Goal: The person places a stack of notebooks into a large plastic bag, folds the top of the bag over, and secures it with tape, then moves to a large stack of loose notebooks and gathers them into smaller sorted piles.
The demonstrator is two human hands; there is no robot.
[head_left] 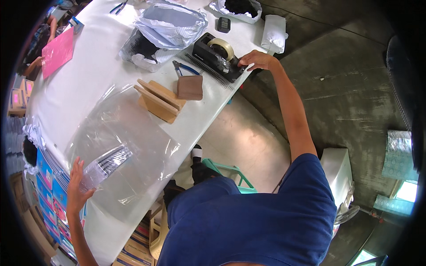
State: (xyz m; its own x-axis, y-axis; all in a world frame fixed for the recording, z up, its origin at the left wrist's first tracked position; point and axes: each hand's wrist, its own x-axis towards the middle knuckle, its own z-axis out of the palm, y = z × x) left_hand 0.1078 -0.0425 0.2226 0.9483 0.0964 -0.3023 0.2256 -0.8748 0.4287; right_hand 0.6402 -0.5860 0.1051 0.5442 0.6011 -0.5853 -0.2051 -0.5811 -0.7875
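Observation:
My left hand (79,188) is at the left, fingers spread, against the near end of a clear plastic-wrapped bundle of dark ridged pieces (108,163). The bundle lies on a large clear plastic sheet or bag (133,181) on the white table. At the far right edge of the table, my right hand (258,60) reaches to the front end of a black tape dispenser (202,49) with a roll of clear tape (222,48). Its fingers are bent together there; any tape between them is too small to see.
A wooden stand with upright boards (157,104), a brown block (190,88) and blue-handled pliers (186,68) stand mid-table. White bags with black contents (148,51) lie behind. Stacked colourful notebooks (55,195) fill the left edge. Another person holds a pink sheet (57,53). A green stool (233,173) is below.

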